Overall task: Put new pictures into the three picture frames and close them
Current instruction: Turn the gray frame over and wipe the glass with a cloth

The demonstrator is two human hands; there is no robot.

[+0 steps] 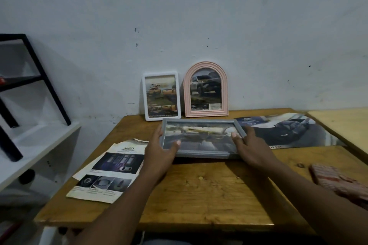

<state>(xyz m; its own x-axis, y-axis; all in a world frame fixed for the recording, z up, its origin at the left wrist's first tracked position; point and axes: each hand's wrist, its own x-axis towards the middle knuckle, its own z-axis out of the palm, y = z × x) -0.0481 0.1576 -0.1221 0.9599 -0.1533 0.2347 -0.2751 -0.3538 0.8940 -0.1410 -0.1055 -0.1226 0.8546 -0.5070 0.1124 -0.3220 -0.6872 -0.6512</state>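
A grey rectangular picture frame (201, 154) with a car-interior picture behind its glass is held face up, tilted, just above the wooden table (199, 191). My left hand (159, 152) grips its left end, thumb on the glass. My right hand (252, 149) grips its right end, thumb on the glass too. A white rectangular frame (161, 96) and a pink arched frame (206, 89) stand upright against the wall behind, each with a car picture inside.
A creased "SAFETY" brochure page (108, 171) lies at the table's left. A large car brochure spread (288, 130) lies at the right rear. A pink patterned cloth (338, 181) sits at the right edge. A white shelf (37, 145) with a black metal rack (47, 81) stands left.
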